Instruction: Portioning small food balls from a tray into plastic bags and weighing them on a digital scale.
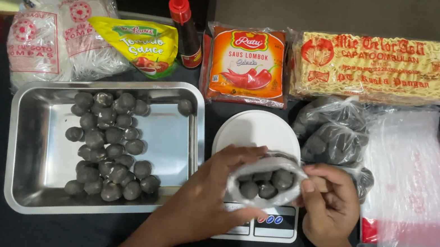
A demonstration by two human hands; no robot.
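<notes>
I hold a small clear bag (265, 183) over the white kitchen scale (256, 131), its mouth open upward toward me and its long axis running left to right between my hands. My left hand (205, 192) cups the bag's near side, fingers curled around it with the thumb over the rim; my right hand (330, 203) pinches the bag's right edge between thumb and fingertips. Inside sit several dark grey meatballs. To the left, a steel tray (32, 172) holds a loose heap of the same meatballs (109, 146). Right of the scale lie tied bags of meatballs (331, 135) beside a stack of clear plastic bags (412, 188). Along the back stand white vermicelli packs (55, 39) with red round marks, a yellow sauce pouch (139, 45), a dark bottle (187, 31) with a red cap, an orange chilli sauce pouch (247, 65), and a long yellow block of noodles (377, 68) in red-printed wrap.
</notes>
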